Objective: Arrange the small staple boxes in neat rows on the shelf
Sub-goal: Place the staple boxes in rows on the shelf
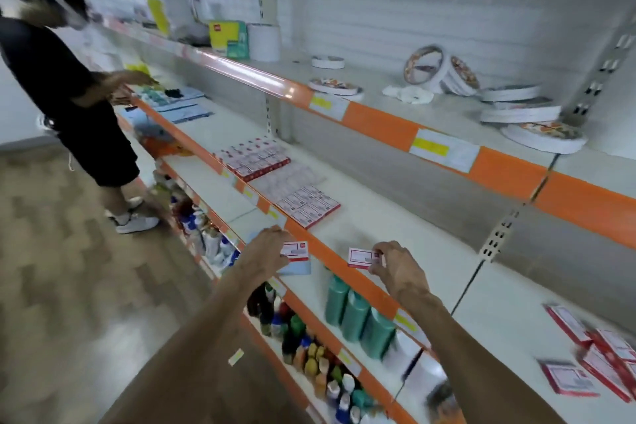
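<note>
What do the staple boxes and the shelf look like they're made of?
Staple boxes: probably thin printed card, matt; flat faces, straight edges, red-and-white print. Shelf: looks like painted sheet metal, smooth and pale, hung on slotted uprights. Orange edge strips: seemingly glossy plastic, since one catches a bright highlight.
</note>
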### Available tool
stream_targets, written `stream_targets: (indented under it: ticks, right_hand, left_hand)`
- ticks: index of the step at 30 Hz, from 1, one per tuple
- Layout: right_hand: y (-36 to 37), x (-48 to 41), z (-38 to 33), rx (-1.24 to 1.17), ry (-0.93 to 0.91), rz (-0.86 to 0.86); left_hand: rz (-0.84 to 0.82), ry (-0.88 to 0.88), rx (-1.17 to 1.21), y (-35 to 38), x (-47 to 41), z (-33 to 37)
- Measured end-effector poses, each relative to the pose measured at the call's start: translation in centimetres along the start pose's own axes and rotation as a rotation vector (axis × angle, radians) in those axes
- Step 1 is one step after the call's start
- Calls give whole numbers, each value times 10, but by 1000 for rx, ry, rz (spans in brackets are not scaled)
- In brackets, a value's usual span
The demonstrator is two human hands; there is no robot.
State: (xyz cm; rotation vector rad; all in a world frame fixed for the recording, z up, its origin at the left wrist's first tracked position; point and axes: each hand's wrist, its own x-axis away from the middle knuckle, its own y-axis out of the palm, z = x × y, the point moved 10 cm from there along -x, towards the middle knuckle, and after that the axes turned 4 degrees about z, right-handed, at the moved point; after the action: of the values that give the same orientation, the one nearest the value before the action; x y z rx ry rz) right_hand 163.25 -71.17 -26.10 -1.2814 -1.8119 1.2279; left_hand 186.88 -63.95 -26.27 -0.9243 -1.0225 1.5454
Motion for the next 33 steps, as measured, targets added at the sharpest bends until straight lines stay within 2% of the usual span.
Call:
stream_targets:
  ticks: [6,13,24,26,33]
  right_hand:
    - [39,-57,-63,21,-11,15]
    - [70,-114,-79,23,54,17]
    - [65,-239,-63,-33,156,104]
    - [61,-254,-61,-27,160,106]
    - [66,-269,-29,-49,321,71]
  left_hand:
    - [-32,2,-17,-10,-39,-73]
    - [-43,26,41,-3,-97,-116]
    - [-96,165,-20,-8,-249,-114]
    - [-77,195,-5,-11,-275,-106]
    - [-178,329,12,24,-326,-67]
